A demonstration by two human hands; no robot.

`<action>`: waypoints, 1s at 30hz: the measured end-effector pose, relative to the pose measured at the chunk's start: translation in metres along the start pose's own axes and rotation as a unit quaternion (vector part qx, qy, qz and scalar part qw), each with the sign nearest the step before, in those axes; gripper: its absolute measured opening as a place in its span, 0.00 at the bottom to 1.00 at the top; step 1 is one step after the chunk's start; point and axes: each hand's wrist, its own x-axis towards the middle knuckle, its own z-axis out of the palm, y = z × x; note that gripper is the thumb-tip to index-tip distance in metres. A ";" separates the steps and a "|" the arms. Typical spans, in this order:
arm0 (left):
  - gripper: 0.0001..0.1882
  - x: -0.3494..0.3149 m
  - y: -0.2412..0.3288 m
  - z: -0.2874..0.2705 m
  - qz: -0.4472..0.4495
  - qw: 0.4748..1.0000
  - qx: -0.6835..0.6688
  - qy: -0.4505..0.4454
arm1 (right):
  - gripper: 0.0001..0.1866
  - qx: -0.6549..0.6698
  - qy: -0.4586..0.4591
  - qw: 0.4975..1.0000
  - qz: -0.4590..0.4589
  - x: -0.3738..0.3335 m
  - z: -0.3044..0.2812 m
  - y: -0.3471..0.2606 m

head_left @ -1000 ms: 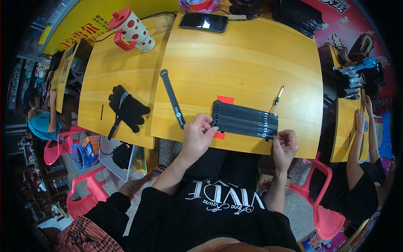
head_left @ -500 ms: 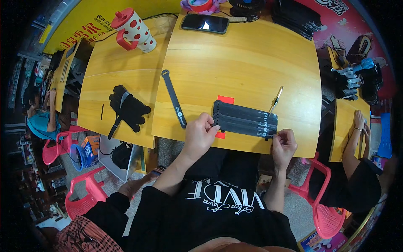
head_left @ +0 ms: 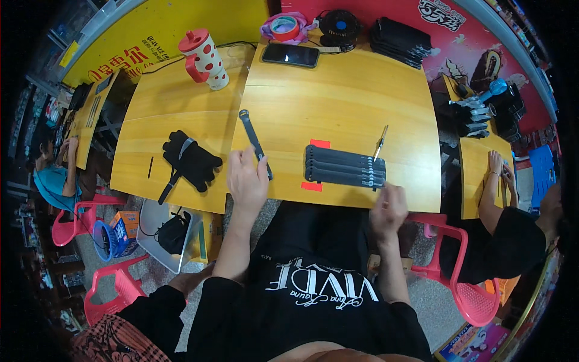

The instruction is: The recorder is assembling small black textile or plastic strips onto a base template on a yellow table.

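Note:
A row of flat black straps (head_left: 344,168), overlapping and with round-holed ends on the left, lies near the table's front edge over two red patches. One more black strap (head_left: 252,134) lies slantwise to the left of it. Over this strap's lower part reaches my left hand (head_left: 246,184), fingers apart; whether they touch the strap cannot be made out. My right hand (head_left: 389,212) hovers by the lower right corner of the row, its fingers curled and blurred. Behind the row's right end lies a thin pen-like tool (head_left: 380,143).
Black gloves (head_left: 190,161) lie on the left table beside a spotted tumbler (head_left: 208,63). A phone (head_left: 291,55), red tape roll (head_left: 284,28), small fan (head_left: 339,29) and black strap pile (head_left: 401,42) line the back. Co-workers (head_left: 506,235) sit at other tables.
My left hand has left the row's left end and moved left to the single strap. My right hand has come off the row's right corner, slightly lower. The view has shifted a little.

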 end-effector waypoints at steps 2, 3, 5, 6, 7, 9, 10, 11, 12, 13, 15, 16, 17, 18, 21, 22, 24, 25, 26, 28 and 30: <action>0.17 0.000 -0.005 -0.007 0.039 0.991 0.121 0.029 | 0.13 0.021 -0.046 0.984 -0.172 -0.003 0.013 -0.035; 0.19 -0.003 -0.011 -0.005 0.035 0.992 0.124 0.008 | 0.17 0.077 -0.114 0.973 -0.185 -0.004 0.020 -0.063; 0.20 -0.003 -0.012 -0.004 0.046 0.992 0.116 -0.014 | 0.25 0.105 -0.174 0.950 -0.236 -0.010 0.049 -0.103; 0.19 -0.006 -0.011 -0.006 0.036 0.993 0.107 -0.024 | 0.28 0.087 -0.197 0.942 -0.256 -0.012 0.065 -0.116; 0.18 -0.011 -0.011 -0.011 0.024 0.994 0.100 -0.034 | 0.31 0.071 -0.222 0.932 -0.277 -0.015 0.078 -0.126; 0.12 -0.023 -0.030 -0.003 0.046 0.998 0.050 -0.006 | 0.32 0.072 -0.238 0.932 -0.265 -0.025 0.095 -0.135; 0.13 -0.032 -0.046 0.001 -0.001 0.994 -0.114 -0.001 | 0.33 0.083 -0.260 0.926 -0.260 -0.027 0.101 -0.139; 0.15 -0.036 -0.050 0.000 -0.047 0.960 -0.276 -0.002 | 0.33 0.079 -0.256 0.929 -0.256 -0.030 0.101 -0.143; 0.15 -0.041 -0.052 0.000 -0.041 0.959 -0.279 -0.006 | 0.32 0.203 -0.215 0.938 -0.181 -0.036 0.098 -0.147; 0.16 -0.049 -0.045 -0.007 -0.171 0.860 -0.480 -0.025 | 0.32 0.326 -0.172 0.924 -0.104 -0.040 0.093 -0.151; 0.24 -0.064 -0.024 -0.015 -0.317 0.700 -0.635 -0.081 | 0.27 0.413 -0.231 0.881 0.006 -0.040 0.076 -0.150; 0.26 -0.071 -0.012 -0.011 -0.318 0.679 -0.658 -0.075 | 0.24 0.410 -0.220 0.885 0.012 -0.043 0.073 -0.143; 0.28 -0.079 -0.002 -0.006 -0.319 0.658 -0.679 -0.068 | 0.22 0.408 -0.208 0.889 0.018 -0.043 0.070 -0.139; 0.33 -0.085 0.003 0.002 -0.326 0.645 -0.687 -0.074 | 0.19 0.409 -0.146 0.901 -0.020 -0.042 0.067 -0.134; 0.40 -0.094 0.031 -0.008 -0.301 0.612 -0.723 -0.110 | 0.20 0.410 -0.226 0.883 0.010 -0.042 0.039 -0.115; 0.40 -0.097 0.036 -0.008 -0.302 0.611 -0.723 -0.110 | 0.20 0.423 -0.221 0.879 0.004 -0.036 0.024 -0.115; 0.38 -0.102 0.043 -0.006 -0.274 0.597 -0.741 -0.137 | 0.18 0.424 -0.221 0.878 -0.004 -0.035 0.004 -0.108; 0.38 -0.103 0.048 -0.006 -0.275 0.599 -0.740 -0.135 | 0.17 0.425 -0.217 0.879 -0.013 -0.035 -0.004 -0.101; 0.37 -0.103 0.051 -0.005 -0.298 0.569 -0.743 -0.191 | 0.15 0.426 -0.200 0.880 -0.055 -0.036 -0.007 -0.093; 0.29 -0.104 0.057 0.000 -0.324 0.527 -0.745 -0.251 | 0.15 0.401 -0.172 0.898 -0.057 -0.049 -0.011 -0.077; 0.22 -0.107 0.054 0.005 -0.351 0.502 -0.748 -0.257 | 0.16 0.412 -0.203 0.888 -0.019 -0.057 -0.018 -0.061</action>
